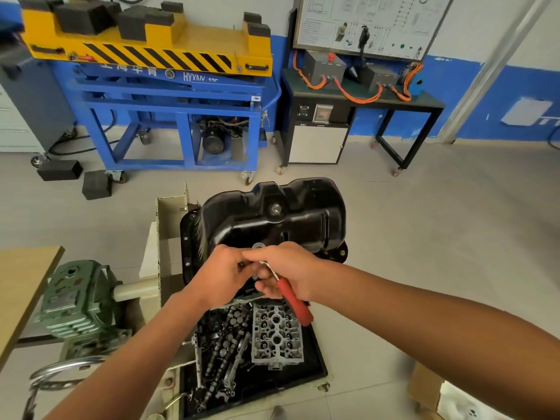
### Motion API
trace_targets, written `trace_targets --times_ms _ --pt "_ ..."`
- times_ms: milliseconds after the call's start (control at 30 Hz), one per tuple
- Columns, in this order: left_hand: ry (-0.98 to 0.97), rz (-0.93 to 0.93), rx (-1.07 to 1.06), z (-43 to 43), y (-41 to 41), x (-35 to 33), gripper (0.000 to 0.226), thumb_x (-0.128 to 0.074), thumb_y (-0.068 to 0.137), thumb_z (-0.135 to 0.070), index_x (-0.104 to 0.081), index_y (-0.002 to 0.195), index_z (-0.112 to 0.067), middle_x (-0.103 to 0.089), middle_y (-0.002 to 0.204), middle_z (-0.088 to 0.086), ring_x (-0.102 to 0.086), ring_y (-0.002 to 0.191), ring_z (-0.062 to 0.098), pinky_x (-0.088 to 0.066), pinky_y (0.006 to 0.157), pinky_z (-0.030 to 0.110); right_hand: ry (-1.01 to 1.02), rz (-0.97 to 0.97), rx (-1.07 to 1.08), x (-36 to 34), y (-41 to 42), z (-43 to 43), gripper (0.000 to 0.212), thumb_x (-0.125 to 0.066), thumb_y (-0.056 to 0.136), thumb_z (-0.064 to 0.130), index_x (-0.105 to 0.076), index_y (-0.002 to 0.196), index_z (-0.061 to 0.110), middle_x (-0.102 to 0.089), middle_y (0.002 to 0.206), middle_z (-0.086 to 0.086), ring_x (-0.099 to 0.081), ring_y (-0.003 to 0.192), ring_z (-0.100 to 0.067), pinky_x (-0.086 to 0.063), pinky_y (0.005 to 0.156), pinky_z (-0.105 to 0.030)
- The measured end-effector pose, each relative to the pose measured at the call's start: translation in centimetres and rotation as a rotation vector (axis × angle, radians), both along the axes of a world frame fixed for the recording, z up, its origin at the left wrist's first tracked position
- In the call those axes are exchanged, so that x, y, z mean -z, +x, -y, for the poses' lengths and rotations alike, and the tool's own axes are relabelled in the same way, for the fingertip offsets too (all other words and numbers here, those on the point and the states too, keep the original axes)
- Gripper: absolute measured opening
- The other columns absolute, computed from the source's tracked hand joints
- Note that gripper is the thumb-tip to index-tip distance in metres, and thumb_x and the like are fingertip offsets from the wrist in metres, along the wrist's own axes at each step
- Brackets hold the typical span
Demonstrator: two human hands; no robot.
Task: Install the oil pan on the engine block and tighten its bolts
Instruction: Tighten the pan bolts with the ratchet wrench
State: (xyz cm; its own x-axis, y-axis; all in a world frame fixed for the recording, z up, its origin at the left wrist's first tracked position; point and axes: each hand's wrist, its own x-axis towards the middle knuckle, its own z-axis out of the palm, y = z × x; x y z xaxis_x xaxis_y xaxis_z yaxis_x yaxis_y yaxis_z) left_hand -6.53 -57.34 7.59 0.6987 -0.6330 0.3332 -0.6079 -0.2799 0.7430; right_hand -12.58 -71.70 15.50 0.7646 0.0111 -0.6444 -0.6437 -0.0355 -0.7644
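- Hands, two. Right hand [292,275]: curled round the red grip of the ratchet [295,301]. Left hand [221,274]: fingers pinched at the ratchet's steel head. Whether a socket or bolt sits under them cannot be told. Both work at the near edge of the pan.
- Oil pan [272,216], one. Black, sump upward, seated on the engine stand. The block beneath is almost wholly hidden by it.
- Tray [319,363], one. Black, directly below the hands, holding loose engine parts.
- Cylinder head [276,338], one, lying in the tray.
- Camshafts [221,344], at least two, beside the head in the tray. Exact count unclear among the clutter.
- Drain plug [275,209], one, on the pan wall.
- Flange bolt [342,252], one plainly seen, at the right near corner. Others are too small to count.
- Step in hand, as judged: tightening a near-flange bolt.
- Handling note:
  - Keep the left fingers steadying the head square on the bolt.
  - Swing the handle in short arcs clear of the pan wall.
  - Snug every bolt lightly before final tightening, working crosswise so the flange seats evenly.
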Motion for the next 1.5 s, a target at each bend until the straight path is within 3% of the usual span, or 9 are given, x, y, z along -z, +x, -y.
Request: trace_targets --times_ms 100,200,367,600,767,933,1100,1233,1500 --pt "-0.001 -0.017 -0.011 0.3 0.0 0.2 0.04 -0.067 0.094 -0.009 -0.061 0.066 -0.037 -0.059 0.057 -0.01 -0.052 0.049 0.012 -0.038 0.052 0.016 -0.26 0.146 -0.125 0.2 0.1 0.3 0.043 -0.058 0.095 0.048 -0.054 0.073 0.012 -0.043 0.049 0.001 -0.04 0.038 -0.01 -0.036 0.042 -0.024" --pt "0.018 0.005 -0.002 0.7 0.0 0.2 0.044 -0.069 0.093 -0.007 -0.053 0.059 -0.031 -0.053 0.053 -0.008 -0.044 0.045 0.011 -0.032 0.049 0.016 -0.928 0.504 -0.545 -0.1 0.9 1.6 0.068 -0.034 0.096 0.067 -0.05 0.059 0.012 -0.048 0.052 0.002 -0.047 0.044 -0.014 -0.046 0.051 -0.035" --pt "0.014 0.025 0.118 0.9 -0.8 0.1 0.025 -0.055 0.09 -0.021 -0.057 0.066 -0.026 -0.044 0.052 -0.009 -0.032 0.048 0.008 -0.029 0.046 0.028 -1.518 1.037 -1.15 -1.0 2.4 4.5 0.057 -0.035 0.094 0.069 -0.057 0.08 0.018 -0.03 0.051 0.008 -0.031 0.042 -0.014 -0.032 0.048 -0.03" --pt "-0.021 -0.029 0.005 0.5 -0.2 0.6 0.02 -0.07 0.091 -0.004 -0.065 0.074 -0.015 -0.058 0.058 -0.006 -0.049 0.05 0.015 -0.04 0.05 0.029 -1.446 0.955 -0.717 1.2 2.5 3.6 0.05 -0.038 0.093 0.062 -0.04 0.059 0.025 -0.041 0.051 0.008 -0.04 0.045 -0.014 -0.038 0.051 -0.032" --pt "-0.057 -0.09 -0.086 0.5 -0.5 0.7 0.03 -0.076 0.085 -0.002 -0.066 0.081 -0.031 -0.069 0.067 -0.011 -0.059 0.056 0.009 -0.045 0.056 0.021 -1.463 0.944 -0.691 1.1 2.7 2.7 0.054 -0.039 0.094 0.06 -0.04 0.053 0.025 -0.04 0.049 0.007 -0.037 0.043 -0.01 -0.031 0.048 -0.03" --pt "-0.079 -0.093 -0.132 0.5 -0.5 1.0 0.022 -0.078 0.081 -0.002 -0.07 0.098 -0.013 -0.073 0.074 -0.017 -0.068 0.069 0.002 -0.047 0.065 0.011 -1.442 0.889 -0.572 1.7 2.5 2.0 0.052 -0.044 0.093 0.056 -0.042 0.052 0.024 -0.04 0.048 0.007 -0.039 0.044 -0.012 -0.036 0.052 -0.031" --pt "-0.066 -0.101 -0.106 0.9 -0.5 0.5 0.031 -0.073 0.084 0.003 -0.066 0.074 -0.025 -0.064 0.063 -0.008 -0.051 0.053 0.008 -0.043 0.052 0.026 -1.435 0.917 -0.699 0.6 3.2 3.0 0.047 -0.045 0.091 0.063 -0.045 0.062 0.026 -0.037 0.055 0.009 -0.041 0.051 -0.018 -0.034 0.054 -0.032" --pt "-0.102 -0.096 -0.034 2.7 0.2 -1.3 0.018 -0.073 0.085 0.0 -0.063 0.071 -0.006 -0.061 0.064 0.008 -0.053 0.061 0.033 -0.047 0.06 0.048 -1.497 1.02 -0.826 -2.2 4.1 5.0 0.047 -0.051 0.087 0.058 -0.035 0.054 0.028 -0.036 0.05 0.01 -0.033 0.042 -0.008 -0.02 0.045 -0.026" --pt "-0.014 -0.091 0.046 6.4 1.0 -2.2 0.026 -0.07 0.085 0.004 -0.056 0.064 -0.002 -0.059 0.061 0.008 -0.054 0.06 0.025 -0.048 0.062 0.044 -1.421 0.812 -0.703 -1.2 3.5 8.3 0.042 -0.047 0.089 0.055 -0.052 0.059 0.026 -0.052 0.056 0.006 -0.052 0.049 -0.013 -0.03 0.045 -0.027"
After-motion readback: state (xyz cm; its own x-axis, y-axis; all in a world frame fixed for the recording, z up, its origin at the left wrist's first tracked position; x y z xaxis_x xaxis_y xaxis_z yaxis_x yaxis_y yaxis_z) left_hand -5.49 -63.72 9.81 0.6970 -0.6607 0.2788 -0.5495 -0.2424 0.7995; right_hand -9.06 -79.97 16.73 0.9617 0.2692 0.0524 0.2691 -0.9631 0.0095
